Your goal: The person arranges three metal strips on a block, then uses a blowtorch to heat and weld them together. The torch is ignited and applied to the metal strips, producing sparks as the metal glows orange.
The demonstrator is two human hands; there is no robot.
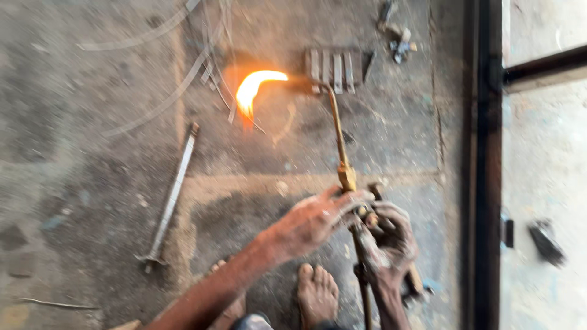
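A brass gas torch (340, 143) runs away from the grip, its bent tip throwing a curled orange flame (252, 90). The right hand (391, 235) is wrapped around its valve body; the left hand (315, 220) pinches a knob there. Beyond the flame lie flat metal bars (333, 70); a long steel rod (171, 198) lies well left on open concrete floor (79, 183). A dark door frame (486, 165) stands close right.

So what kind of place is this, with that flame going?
Most likely a metal or welding workshop. Both hands, left and right, hold a lit gas torch over a bare concrete floor strewn with metal strips, short bars and a long rod.
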